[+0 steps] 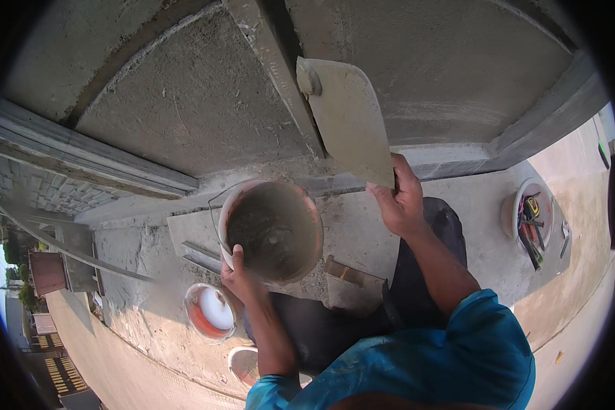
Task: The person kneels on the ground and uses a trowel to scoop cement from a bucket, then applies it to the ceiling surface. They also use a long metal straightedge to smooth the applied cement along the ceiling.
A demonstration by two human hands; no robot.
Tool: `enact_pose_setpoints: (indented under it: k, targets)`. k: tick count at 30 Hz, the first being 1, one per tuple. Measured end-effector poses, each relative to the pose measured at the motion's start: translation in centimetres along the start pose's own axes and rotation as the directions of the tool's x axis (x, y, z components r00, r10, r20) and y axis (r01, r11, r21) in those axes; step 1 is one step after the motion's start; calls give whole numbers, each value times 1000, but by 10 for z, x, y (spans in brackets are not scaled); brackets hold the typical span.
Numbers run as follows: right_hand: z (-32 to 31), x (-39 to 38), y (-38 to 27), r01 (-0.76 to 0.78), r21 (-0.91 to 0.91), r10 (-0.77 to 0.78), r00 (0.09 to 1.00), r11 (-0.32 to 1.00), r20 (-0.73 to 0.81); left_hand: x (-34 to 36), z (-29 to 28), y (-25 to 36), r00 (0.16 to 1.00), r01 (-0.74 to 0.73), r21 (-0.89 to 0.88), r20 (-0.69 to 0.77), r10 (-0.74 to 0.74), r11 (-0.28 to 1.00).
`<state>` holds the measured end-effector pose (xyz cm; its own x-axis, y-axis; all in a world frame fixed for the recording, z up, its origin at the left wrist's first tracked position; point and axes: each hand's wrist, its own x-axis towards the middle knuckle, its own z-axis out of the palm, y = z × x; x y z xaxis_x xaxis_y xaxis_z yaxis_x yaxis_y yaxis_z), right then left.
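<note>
Right hand (403, 201) clenched at the lower end of a broad, flat, pale-grey trowel (352, 116), blade up in front of the rough grey cement wall (198, 89), mortar dab at its upper-left corner. Left hand (239, 277) grasping the near-left rim of a round, orange-and-white bucket (314, 219) of wet grey mortar (270, 229), thumb over the edge. Bucket sits between wall and legs; whether it's fully grounded, can't tell. Second flat, wooden-handled trowel (352, 292) lies just right of it.

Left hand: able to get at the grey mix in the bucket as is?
Likely yes: the left hand holds the bucket by its rim, and the open top leaves the grey mix uncovered. It would probably need to let go first.
</note>
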<state>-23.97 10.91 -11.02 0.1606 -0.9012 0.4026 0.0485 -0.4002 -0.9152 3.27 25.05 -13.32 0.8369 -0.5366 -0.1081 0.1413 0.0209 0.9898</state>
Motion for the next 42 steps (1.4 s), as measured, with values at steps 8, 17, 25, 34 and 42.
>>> enact_pose_setpoints:
  k: [8, 17, 25, 34, 42]
  targets:
    - [52, 76, -12, 229, -183, -274, 920, 956, -280, -5, -7, 9, 999, -32, -19, 0, 32, 999]
    - [80, 99, 3, 247, -299, -348, 866, 922, -358, -8, -8, 6, 999, -17, -50, 29, 19, 999]
    - [86, 105, 8, 265, -331, -380, 854, 906, -356, -10, -12, 7, 1000, -4, -52, 4, 4, 999]
    - [81, 105, 2, 360, -276, -437, 844, 891, -310, -11, -14, 6, 1000, 12, -52, 8, -12, 999]
    - [74, 116, 9, 335, -204, -390, 843, 920, -372, -12, -12, 9, 1000, 6, -36, 18, -6, 999]
